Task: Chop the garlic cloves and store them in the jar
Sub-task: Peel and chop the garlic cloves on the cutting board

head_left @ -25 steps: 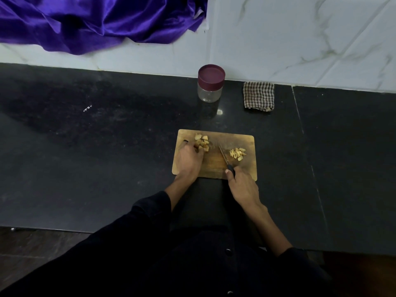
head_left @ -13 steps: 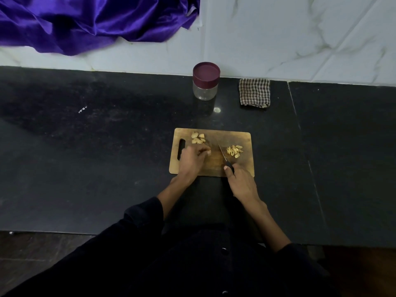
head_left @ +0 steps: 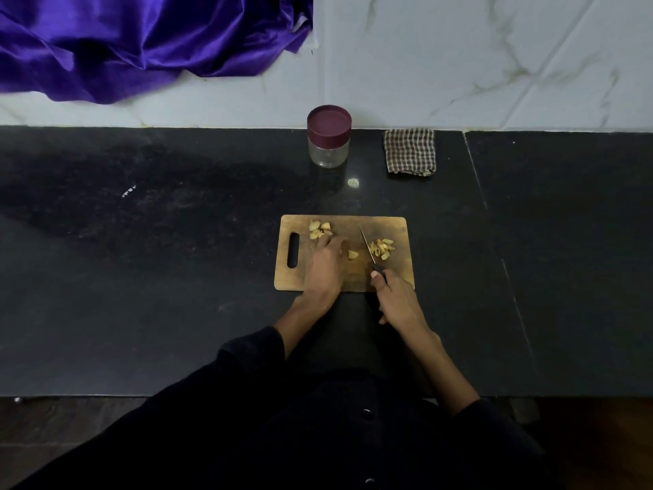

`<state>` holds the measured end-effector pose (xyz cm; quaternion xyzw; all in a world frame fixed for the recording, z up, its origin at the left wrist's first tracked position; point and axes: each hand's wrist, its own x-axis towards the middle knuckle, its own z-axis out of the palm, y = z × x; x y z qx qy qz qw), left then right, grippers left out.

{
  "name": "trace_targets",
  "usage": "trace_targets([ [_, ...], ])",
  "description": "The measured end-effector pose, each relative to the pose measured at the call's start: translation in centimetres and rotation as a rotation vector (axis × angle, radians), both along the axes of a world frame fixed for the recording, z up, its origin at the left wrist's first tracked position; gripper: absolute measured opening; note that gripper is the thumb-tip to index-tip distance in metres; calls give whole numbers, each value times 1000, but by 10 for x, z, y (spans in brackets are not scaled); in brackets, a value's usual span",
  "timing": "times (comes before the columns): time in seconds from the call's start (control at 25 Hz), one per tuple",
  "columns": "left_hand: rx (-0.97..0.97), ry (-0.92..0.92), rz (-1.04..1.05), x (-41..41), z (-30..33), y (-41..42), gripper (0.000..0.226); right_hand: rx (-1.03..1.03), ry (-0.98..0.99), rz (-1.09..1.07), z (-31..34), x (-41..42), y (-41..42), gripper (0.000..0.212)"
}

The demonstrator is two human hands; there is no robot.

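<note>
A: Chopping now? Where's the garlic?

B: One pale garlic clove (head_left: pixel 353 255) lies mid wooden cutting board (head_left: pixel 397 277), beside the curled left hand (head_left: pixel 325 267); the right hand (head_left: pixel 397 300) grips the black-handled knife (head_left: pixel 369 251).

A: Next?

B: Likely steadying that clove, slicing. The maroon-lidded clear jar (head_left: pixel 329 141) waits closed.

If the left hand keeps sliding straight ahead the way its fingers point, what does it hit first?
Most likely the whole garlic cloves at the board's far left, just beyond the left hand. The fingertips already look very close; contact can't be told from this angle.
</note>
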<state>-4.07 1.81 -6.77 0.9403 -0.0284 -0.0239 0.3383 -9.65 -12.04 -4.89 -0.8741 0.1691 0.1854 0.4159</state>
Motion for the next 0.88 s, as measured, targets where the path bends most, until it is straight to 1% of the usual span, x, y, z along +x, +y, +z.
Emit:
trace_targets([
  [0.12, -7, 56, 40, -5, -3, -2, 26, 30, 6, -20, -1, -1, 1, 34],
  [0.28, 133, 76, 49, -4, -1, -7, 25, 48, 21, -19, 1, -2, 0, 34],
  [0.36, 155, 69, 32, -2, -1, -6, 25, 43, 25, -9, 3, -3, 0, 35],
  [0.56, 95, 46, 20, 0, -3, -1, 26, -27, 32, 56, 7, -6, 5, 29],
  [0.72, 70, 33, 47, 0, -6, 0, 21, -77, 59, 98, 10, -7, 15, 25],
  [0.88, 62, 18, 54, 0, -7, 1, 20, -154, 65, 159, 10, -5, 23, 27],
])
